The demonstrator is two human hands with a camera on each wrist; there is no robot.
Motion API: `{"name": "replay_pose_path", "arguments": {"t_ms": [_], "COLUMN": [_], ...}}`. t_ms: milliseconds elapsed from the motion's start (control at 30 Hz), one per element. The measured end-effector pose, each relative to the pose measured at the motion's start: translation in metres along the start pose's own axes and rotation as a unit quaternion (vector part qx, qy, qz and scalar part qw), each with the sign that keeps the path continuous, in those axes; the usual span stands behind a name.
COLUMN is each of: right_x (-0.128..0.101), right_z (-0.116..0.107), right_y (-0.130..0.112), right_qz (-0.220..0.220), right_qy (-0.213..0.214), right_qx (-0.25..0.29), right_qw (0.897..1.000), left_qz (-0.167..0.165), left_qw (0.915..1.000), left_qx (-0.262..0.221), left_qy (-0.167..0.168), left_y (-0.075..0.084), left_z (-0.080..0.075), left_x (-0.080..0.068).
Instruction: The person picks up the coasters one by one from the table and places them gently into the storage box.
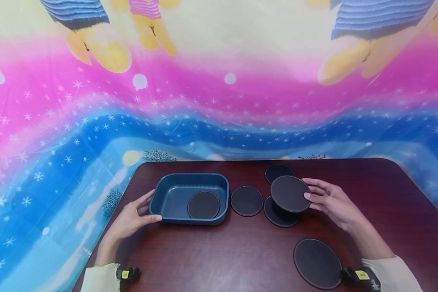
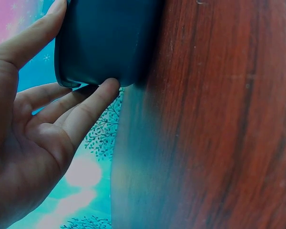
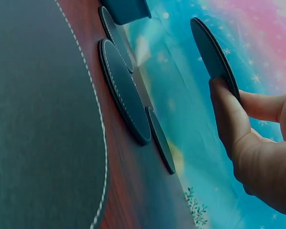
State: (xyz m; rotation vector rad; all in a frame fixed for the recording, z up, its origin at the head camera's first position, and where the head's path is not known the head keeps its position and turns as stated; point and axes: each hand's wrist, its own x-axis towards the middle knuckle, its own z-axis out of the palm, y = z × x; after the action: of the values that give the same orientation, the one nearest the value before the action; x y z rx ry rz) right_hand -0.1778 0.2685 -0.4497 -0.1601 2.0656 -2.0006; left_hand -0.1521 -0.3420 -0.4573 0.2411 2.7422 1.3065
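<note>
Right hand [image 1: 333, 202] pinches a round dark stitched-edge coaster [image 1: 290, 193] — fingers clamped on its rim; left hand [image 1: 133, 217], fingers straight, steadies the blue plastic tub [image 1: 168, 194]. No legible writing.

Honestly nothing readable here. The wrist straps [image 1: 361, 275] have little yellow tags, but any print on them is way too small to make out.

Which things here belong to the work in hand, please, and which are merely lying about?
In hand:
raised coaster, pinched by right hand
blue tray, steadied by left hand
coaster in tray

Lying about:
four table coasters
patterned cloth
</note>
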Motion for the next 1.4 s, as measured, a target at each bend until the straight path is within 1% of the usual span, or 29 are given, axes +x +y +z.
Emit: {"name": "replay_pose_path", "arguments": {"t_ms": [200, 400, 833, 1033, 1233, 1400], "right_x": [0.003, 0.007, 0.013, 0.016, 0.02, 0.023], "right_z": [0.008, 0.017, 0.033, 0.04, 0.046, 0.053], "right_y": [-0.003, -0.007, -0.013, -0.016, -0.018, -0.02], "right_qz": [-0.011, -0.007, 0.0, 0.001, -0.001, -0.001], "right_qy": [-0.006, -0.008, -0.014, -0.016, -0.017, -0.017], "right_qx": [0.006, 0.012, -0.005, -0.005, 0.002, 0.012], "right_qw": [1.0, 1.0, 1.0, 1.0, 1.0, 1.0], "left_qz": [-0.001, -0.009, -0.018, -0.013, -0.004, -0.001], "left_qw": [1.0, 0.9999, 0.9996, 0.9996, 0.9997, 0.9997], "left_qx": [0.0, -0.014, -0.021, -0.026, -0.023, -0.025], "left_qy": [0.0, -0.002, 0.002, 0.0, 0.002, 0.002], "left_y": [-0.001, 0.0, 0.0, 0.001, -0.001, 0.001], "left_z": [0.0, 0.0, 0.002, 0.001, 0.001, 0.001], "left_x": [0.0, 0.0, 0.001, 0.0, 0.0, -0.001]}}
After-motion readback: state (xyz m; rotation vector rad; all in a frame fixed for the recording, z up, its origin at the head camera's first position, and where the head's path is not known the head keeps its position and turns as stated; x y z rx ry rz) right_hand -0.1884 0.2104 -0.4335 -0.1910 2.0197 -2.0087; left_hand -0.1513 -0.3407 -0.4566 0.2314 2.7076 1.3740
